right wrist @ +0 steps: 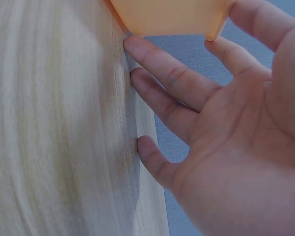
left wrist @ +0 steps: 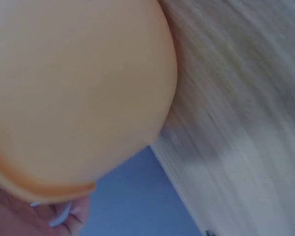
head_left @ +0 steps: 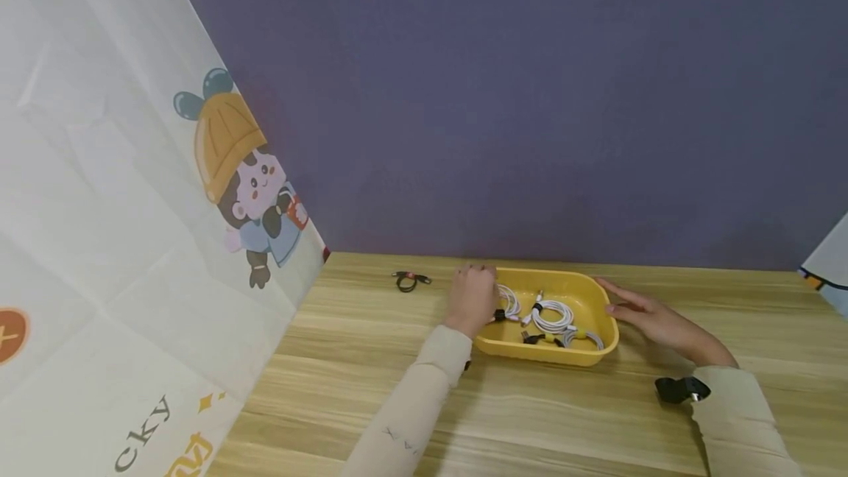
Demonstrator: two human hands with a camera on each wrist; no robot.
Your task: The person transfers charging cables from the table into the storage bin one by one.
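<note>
A yellow plastic basket (head_left: 543, 352) sits on the wooden table. Inside it lie several cables: a white coiled cable (head_left: 555, 315) with a black tie, another white coiled cable (head_left: 509, 302) at the left end, and a grey cable (head_left: 586, 337) with a yellow tie. My left hand (head_left: 472, 300) is at the basket's left rim, with curled fingers around a bit of white cable (left wrist: 63, 215); the basket wall partly hides them. My right hand (head_left: 652, 321) touches the right end of the basket with extended, spread fingers (right wrist: 172, 76).
A short black coiled cable (head_left: 407, 282) with a red tie lies on the table (head_left: 331, 359) left of the basket. Behind the table rises a dark blue-grey panel (head_left: 530, 109). A white printed sheet (head_left: 99, 205) with a cartoon figure borders the left side.
</note>
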